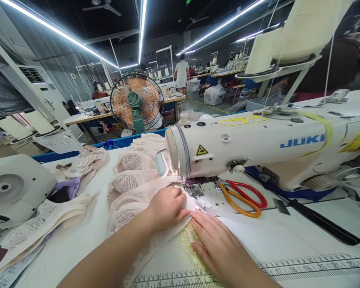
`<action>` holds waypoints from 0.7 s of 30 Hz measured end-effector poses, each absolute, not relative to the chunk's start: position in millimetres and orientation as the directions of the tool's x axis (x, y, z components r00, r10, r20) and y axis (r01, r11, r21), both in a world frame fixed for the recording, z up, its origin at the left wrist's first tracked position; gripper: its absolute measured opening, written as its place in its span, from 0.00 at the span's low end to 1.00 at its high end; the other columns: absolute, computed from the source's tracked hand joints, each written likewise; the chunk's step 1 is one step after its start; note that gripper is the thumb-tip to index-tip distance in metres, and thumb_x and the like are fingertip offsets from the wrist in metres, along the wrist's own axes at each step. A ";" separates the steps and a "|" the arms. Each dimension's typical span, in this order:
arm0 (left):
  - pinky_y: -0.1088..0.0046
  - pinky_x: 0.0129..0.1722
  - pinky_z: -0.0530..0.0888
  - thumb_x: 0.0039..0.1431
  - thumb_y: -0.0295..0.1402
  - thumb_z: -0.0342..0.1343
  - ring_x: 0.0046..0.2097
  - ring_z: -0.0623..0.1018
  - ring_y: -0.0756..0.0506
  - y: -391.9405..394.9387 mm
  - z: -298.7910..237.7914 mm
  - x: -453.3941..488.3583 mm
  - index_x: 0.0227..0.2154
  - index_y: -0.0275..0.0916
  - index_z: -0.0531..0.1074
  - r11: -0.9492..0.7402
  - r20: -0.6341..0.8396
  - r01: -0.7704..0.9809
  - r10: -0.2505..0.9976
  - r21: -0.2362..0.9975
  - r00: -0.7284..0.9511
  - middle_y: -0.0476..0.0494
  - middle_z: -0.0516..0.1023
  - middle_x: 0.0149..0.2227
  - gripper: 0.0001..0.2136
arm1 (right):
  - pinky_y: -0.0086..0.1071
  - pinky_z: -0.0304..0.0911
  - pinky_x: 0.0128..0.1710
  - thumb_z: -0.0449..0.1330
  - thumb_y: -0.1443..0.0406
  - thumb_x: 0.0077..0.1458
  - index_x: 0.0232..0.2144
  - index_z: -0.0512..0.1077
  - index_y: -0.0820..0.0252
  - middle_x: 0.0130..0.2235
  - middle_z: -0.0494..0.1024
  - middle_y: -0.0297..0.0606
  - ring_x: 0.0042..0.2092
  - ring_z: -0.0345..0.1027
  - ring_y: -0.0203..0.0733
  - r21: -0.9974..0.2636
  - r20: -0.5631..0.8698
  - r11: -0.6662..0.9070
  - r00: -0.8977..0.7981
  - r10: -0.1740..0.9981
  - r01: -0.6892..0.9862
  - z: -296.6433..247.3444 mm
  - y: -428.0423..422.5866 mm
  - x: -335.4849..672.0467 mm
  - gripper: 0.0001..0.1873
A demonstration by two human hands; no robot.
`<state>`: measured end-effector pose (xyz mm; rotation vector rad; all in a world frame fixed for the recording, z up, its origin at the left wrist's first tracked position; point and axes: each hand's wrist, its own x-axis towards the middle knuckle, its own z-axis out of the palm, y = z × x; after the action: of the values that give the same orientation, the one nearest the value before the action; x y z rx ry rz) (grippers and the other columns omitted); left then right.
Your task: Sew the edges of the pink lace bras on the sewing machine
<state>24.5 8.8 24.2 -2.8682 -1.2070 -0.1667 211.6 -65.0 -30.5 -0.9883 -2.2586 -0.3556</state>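
Observation:
My left hand [168, 206] is closed on the pale beige bra [138, 200], its fingers curled over the fabric just in front of the sewing machine's needle area. My right hand [214, 242] lies flat and open, fingers stretched, its fingertips touching the fabric edge beside my left thumb. The bra's band runs under the head of the white sewing machine [210, 146]. More lace-cupped bras [127, 182] lie in a row left of the head, joined or overlapping; I cannot tell which. The needle itself is hidden.
Red-and-orange-handled scissors [243, 198] lie right of the needle plate, near a black-handled tool [324, 222]. A printed ruler [165, 280] crosses the front edge. Bra pieces [42, 220] and a white round machine part [7, 188] sit left. A fan [136, 100] stands behind.

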 end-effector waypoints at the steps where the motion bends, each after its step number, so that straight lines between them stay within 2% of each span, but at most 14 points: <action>1: 0.61 0.43 0.72 0.59 0.43 0.51 0.44 0.73 0.38 8.3 24.1 24.5 0.42 0.36 0.70 -0.699 0.108 0.715 0.712 0.016 0.694 0.35 0.74 0.44 0.16 | 0.42 0.66 0.49 0.50 0.64 0.59 0.48 0.70 0.65 0.50 0.75 0.46 0.52 0.68 0.48 -0.011 0.649 0.683 -0.514 0.561 0.731 -30.9 -64.8 212.2 0.18; 10: 0.61 0.44 0.72 0.57 0.41 0.52 0.45 0.73 0.38 11.1 24.1 23.8 0.41 0.35 0.71 -0.716 0.119 0.698 0.696 0.033 0.708 0.36 0.74 0.46 0.15 | 0.41 0.65 0.50 0.50 0.62 0.59 0.47 0.71 0.64 0.51 0.75 0.45 0.52 0.68 0.47 -0.039 0.638 0.678 -0.503 0.582 0.734 -36.9 -62.7 212.6 0.17; 21: 0.61 0.45 0.72 0.58 0.41 0.52 0.45 0.73 0.38 13.1 23.3 21.3 0.44 0.34 0.71 -0.724 0.113 0.690 0.688 0.028 0.717 0.35 0.74 0.48 0.17 | 0.41 0.66 0.49 0.50 0.63 0.59 0.45 0.71 0.64 0.50 0.76 0.44 0.52 0.69 0.47 -0.018 0.653 0.673 -0.501 0.568 0.739 -37.9 -62.6 211.0 0.16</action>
<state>21.3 13.1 23.3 -2.8962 -1.1618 -0.1801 211.0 -62.6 -37.9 -1.0020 -2.2477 -0.3499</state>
